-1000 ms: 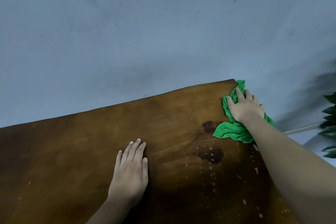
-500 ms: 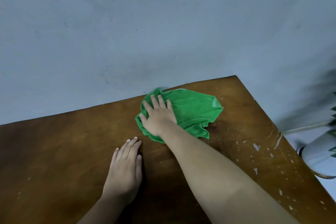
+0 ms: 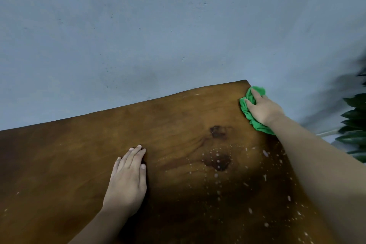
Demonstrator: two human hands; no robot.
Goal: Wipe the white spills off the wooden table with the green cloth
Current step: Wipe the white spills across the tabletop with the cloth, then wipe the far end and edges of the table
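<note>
Grey-blue wall (image 3: 138,35), wooden table (image 3: 79,154) with white spills (image 3: 249,174), left hand (image 3: 126,182) flat, fingers released, right hand (image 3: 263,109) clutching green cloth (image 3: 248,109)

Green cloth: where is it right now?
Head view: the green cloth is bunched under the right hand at the wooden table's far right corner, beyond the white spills.

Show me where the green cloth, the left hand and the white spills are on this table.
green cloth (image 3: 245,107), head view, on the bunched fold left of the knuckles.
left hand (image 3: 126,182), head view, on the back of the hand, flat on the wood.
white spills (image 3: 216,174), head view, on one droplet near the dark knot.
</note>
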